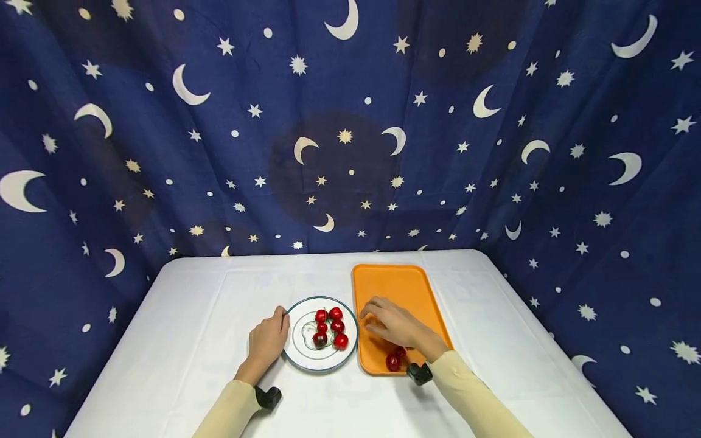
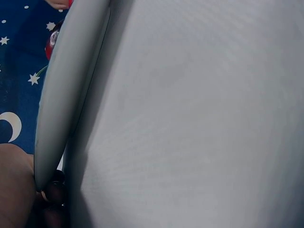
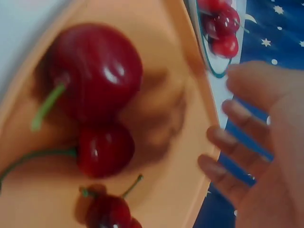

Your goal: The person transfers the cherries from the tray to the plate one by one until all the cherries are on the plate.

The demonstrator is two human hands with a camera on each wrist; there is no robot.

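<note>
Toward twelve o'clock from the right hand, the orange tray lies bare. The plate obstructs nine, cherries six.

Glossy cherries, smooth shiny plate, smooth plastic-looking tray, matt cloth backdrop.

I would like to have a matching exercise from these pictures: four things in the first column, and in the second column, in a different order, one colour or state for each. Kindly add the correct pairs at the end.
Column one
1. left hand
2. right hand
3. plate
4. tray

Column two
A. orange all over
B. grips the edge of the plate
C. white with a dark rim
D. above the tray, holding nothing

Right pairs: 1-B, 2-D, 3-C, 4-A
</note>
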